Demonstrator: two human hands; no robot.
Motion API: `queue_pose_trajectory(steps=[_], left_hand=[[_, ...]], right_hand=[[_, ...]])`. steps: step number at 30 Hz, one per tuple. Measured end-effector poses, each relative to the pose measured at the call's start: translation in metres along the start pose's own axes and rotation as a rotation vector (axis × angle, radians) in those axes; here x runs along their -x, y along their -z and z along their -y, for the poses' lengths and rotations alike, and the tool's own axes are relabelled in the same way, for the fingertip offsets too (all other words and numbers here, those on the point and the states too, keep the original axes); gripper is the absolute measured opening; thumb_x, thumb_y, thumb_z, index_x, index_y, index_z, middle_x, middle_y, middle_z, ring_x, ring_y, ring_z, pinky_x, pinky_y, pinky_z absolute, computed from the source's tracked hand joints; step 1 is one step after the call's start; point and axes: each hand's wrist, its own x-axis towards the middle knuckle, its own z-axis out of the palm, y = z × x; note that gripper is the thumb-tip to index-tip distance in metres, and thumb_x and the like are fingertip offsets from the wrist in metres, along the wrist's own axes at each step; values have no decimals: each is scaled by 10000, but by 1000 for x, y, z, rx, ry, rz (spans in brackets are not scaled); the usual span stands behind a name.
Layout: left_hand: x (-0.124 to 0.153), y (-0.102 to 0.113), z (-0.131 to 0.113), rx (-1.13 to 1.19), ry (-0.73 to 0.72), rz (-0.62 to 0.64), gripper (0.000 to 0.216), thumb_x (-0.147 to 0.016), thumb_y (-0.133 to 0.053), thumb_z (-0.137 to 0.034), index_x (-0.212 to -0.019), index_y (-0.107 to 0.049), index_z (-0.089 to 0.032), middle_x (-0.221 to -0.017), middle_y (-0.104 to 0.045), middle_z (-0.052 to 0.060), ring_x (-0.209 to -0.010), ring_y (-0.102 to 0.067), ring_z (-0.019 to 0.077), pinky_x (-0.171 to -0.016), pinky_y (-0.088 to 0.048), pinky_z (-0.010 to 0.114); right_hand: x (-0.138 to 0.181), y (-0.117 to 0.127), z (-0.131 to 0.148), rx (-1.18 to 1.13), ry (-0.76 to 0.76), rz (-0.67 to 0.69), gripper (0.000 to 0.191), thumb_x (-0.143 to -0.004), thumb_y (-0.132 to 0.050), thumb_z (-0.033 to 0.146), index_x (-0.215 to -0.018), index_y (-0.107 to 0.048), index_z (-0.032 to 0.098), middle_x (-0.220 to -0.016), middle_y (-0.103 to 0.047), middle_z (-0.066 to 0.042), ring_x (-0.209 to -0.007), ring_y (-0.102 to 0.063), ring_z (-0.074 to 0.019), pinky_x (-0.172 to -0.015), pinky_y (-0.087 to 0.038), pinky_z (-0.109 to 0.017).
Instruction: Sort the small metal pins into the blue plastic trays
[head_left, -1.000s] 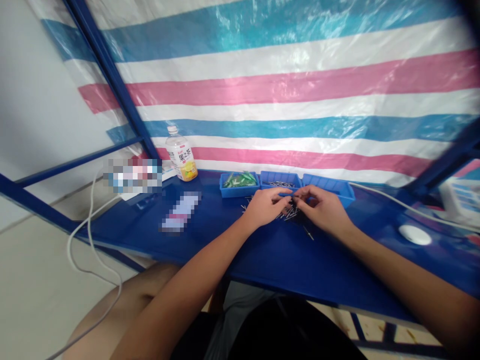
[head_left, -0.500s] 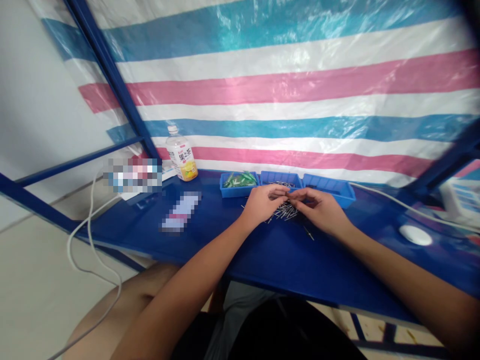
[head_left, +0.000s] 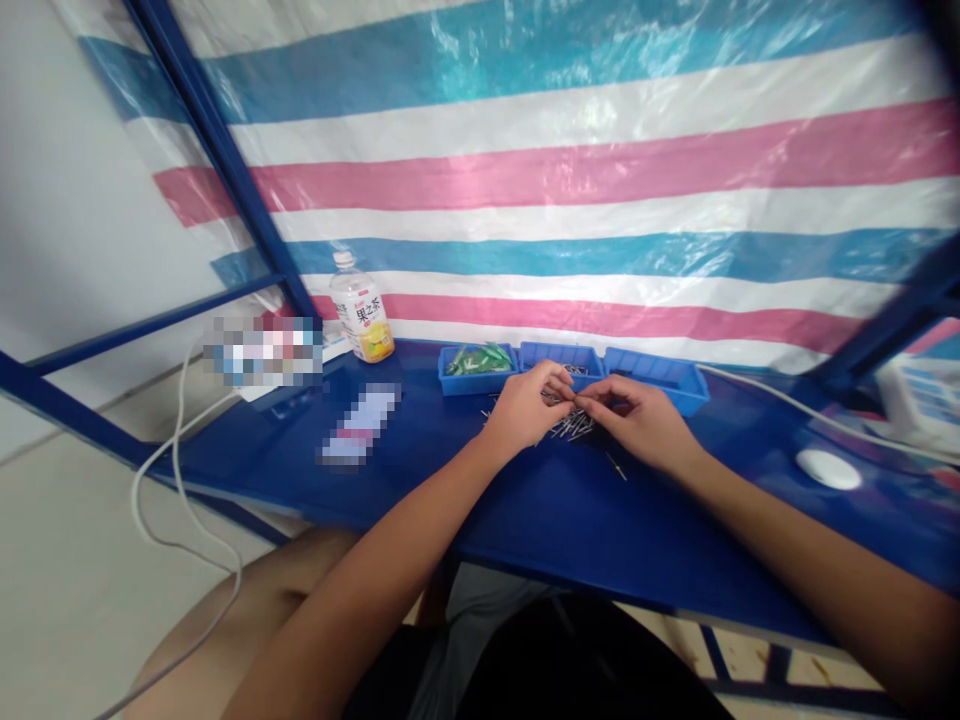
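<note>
Metal at the fingertips: the left hand (head_left: 529,402) and the right hand (head_left: 643,418) bring bent fingers together above the pins (head_left: 574,426); whether one is pinched there I cannot tell (the tips are too small and shadowed).
Pins: a loose pile on the table (head_left: 525,515), under and between the hands.
Slip: anything so thin could roll out of the fingertips and be lost among its likes.
Wrists: a low sideways sweep might scatter the pile.
Stray pin (head_left: 616,466): lies apart, on the near side of the right hand; a brush of that wrist could send it toward the near edge.
Middle box (head_left: 559,352): has more pins inside; the left hand partly screens its near side, so a careless lift might knock it.
Left box (head_left: 477,384): holds green pieces (head_left: 491,356), just beyond the left knuckles.
Right box (head_left: 688,400): behind the right hand, partly covered.
Cable (head_left: 787,412): runs right from beside that box; a snag could perhaps drag things.
Bottle (head_left: 364,315): far left, out of the way.
</note>
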Motion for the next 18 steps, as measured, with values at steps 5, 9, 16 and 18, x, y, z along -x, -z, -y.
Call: queue_pose_trajectory(steps=[5, 9, 16, 18], left_hand=[[-1, 1, -8, -13, -25, -37, 304, -889, -720, -82, -1167, -660, -188, -1038, -795, 74, -955, -774, 183, -852, -635, 336], [-1, 1, -12, 17, -37, -44, 302, -919, -706, -96, -1200, -663, -197, -1053, -795, 72, -990, -774, 188, -885, -637, 353], [-1, 1, -13, 41, -23, -40, 326, -925, -725, -130, -1240, -673, -196, -1078, -797, 80, -1004, -770, 199, -889, -636, 361], [-1, 1, -12, 53, -19, -26, 339, -929, -726, -144, -1260, -671, -200, -1092, -795, 80, -999, -770, 194, -893, -637, 362]], right_hand=[[-1, 0, -3, -32, -29, 5, 361, -945, -692, 569, -1013, -800, 231, -947, -811, -79, -804, -734, -258, -698, -574, -400], [0, -2, -10, -41, -31, 51, 341, -948, -697, 557, -1027, -800, 242, -976, -822, -70, -799, -743, -257, -718, -595, -413], [0, -4, -12, -7, 5, 137, 316, -991, -645, 531, -1067, -810, 273, -1047, -822, -50, -916, -756, -273, -844, -594, -429], [1, -3, -10, 4, 30, 158, 331, -1006, -615, 537, -1055, -809, 274, -1026, -817, -46, -909, -747, -271, -836, -582, -420]])
